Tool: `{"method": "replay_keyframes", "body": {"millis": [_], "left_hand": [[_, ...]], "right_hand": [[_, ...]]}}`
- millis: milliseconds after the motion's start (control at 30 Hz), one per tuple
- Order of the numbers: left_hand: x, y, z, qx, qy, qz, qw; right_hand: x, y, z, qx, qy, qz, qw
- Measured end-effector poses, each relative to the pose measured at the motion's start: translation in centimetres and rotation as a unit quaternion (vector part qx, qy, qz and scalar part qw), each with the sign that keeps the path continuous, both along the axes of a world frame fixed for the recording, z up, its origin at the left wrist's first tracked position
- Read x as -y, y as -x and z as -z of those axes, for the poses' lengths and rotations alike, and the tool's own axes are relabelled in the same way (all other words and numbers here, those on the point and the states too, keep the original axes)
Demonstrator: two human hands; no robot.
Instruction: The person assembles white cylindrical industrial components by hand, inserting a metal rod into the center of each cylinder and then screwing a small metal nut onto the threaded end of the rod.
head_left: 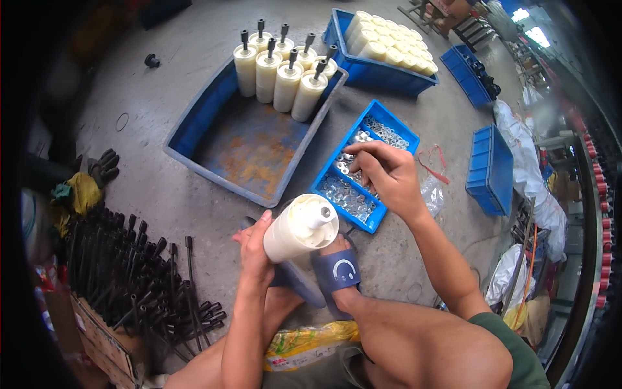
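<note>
At centre, the left hand [254, 249] grips one white cylinder [291, 230]; the curled right hand [389, 174], its hold unclear, hovers above one blue parts tray [377, 220]. Lower left, black rods [123, 272] lie heaped; upper centre, one bin [253, 152] holds eight stemmed cylinders [266, 84].

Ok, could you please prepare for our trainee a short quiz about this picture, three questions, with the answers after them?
1. Which hand holds the cream cylinder?

2. True or false: black rods stick up from the standing cylinders in the large blue tray.

3. Which container is the right hand nearest to?
A. The large blue tray
B. The divided blue tray of small metal parts
C. The blue crate packed with cream cylinders

Key:
1. The left hand, with its fingers around the side.
2. True.
3. B.
</note>
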State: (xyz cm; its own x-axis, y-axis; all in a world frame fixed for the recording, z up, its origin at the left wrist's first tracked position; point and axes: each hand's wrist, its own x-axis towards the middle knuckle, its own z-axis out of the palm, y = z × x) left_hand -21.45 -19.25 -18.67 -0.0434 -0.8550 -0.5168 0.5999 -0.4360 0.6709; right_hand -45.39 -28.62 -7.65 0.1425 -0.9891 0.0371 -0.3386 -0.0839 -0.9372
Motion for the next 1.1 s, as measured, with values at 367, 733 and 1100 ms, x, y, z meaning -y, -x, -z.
{"method": "replay_keyframes", "body": {"millis": [367, 733, 1100], "left_hand": [[-0.3, -0.1, 2.2, -0.046, 0.046, -0.007, 0.998], [-0.2, -0.5, -1.2, -0.052, 0.025, 0.020, 0.998], [-0.1, -0.3, -3.1, -0.067, 0.041, 0.026, 0.997]], "right_hand": [[-1.6, 5.0, 17.7, -0.418, 0.006, -0.091, 0.904], [-1.8, 0.7, 2.3, -0.095, -0.118, 0.017, 0.988], [-5.2, -5.5, -10.1, 0.067, -0.208, -0.132, 0.967]]}}
